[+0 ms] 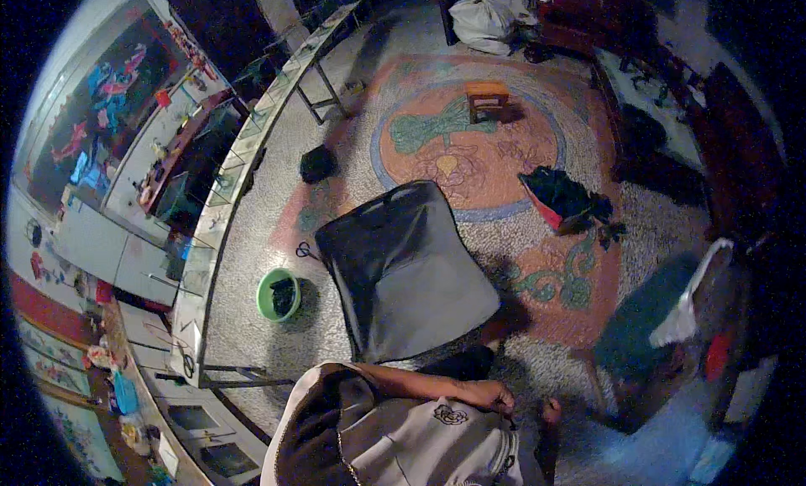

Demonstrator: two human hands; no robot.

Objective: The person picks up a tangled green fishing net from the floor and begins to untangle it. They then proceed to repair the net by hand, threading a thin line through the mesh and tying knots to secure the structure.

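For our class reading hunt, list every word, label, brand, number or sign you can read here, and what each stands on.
No text is readable.
Beige-and-brown cloth garment: dark curly emblem, no letters I can make out.
Bulging white sack: too blurred to tell.
Large dark wall panel with colourful shapes: too blurred to tell.
Round green plastic basin: no lettering visible.

Chair (416, 284) stands centrally, scissors (305, 251) at its left edge, basin (265, 298) to its left, table (198, 293) farther left, heap (567, 199) ahead right, stool (488, 90) farther ahead.
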